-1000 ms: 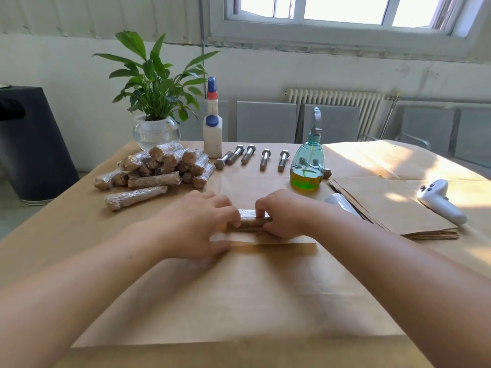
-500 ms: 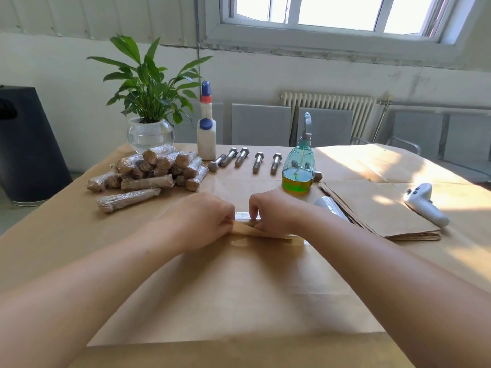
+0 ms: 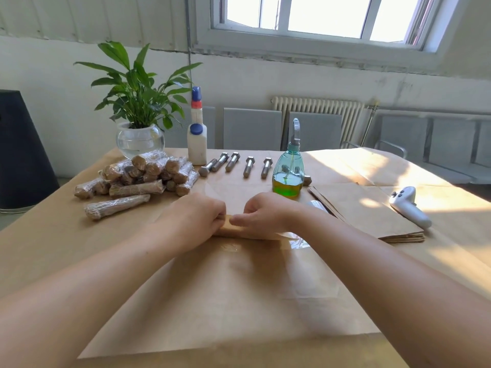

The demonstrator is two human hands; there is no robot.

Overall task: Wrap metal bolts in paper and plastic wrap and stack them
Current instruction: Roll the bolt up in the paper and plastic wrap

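Observation:
At the table's middle my left hand (image 3: 195,220) and my right hand (image 3: 261,216) both grip a brown paper roll (image 3: 233,229) that lies across a large brown paper sheet (image 3: 239,296); the bolt inside it is hidden. A strip of clear plastic wrap (image 3: 299,244) shows just right of the roll. Several bare metal bolts (image 3: 233,162) lie in a row at the back. A pile of wrapped bolts (image 3: 143,173) sits at the back left, with one wrapped bolt (image 3: 117,207) lying apart in front of it.
A green-liquid spray bottle (image 3: 288,173) stands just behind my right hand. A white glue bottle (image 3: 197,139) and a potted plant (image 3: 136,123) stand at the back left. A stack of brown paper (image 3: 369,211) and a white controller (image 3: 407,207) lie at the right.
The silver bolt seen between my hands a second ago is now covered by paper. Both hands have closed in on the roll and turned it toward me.

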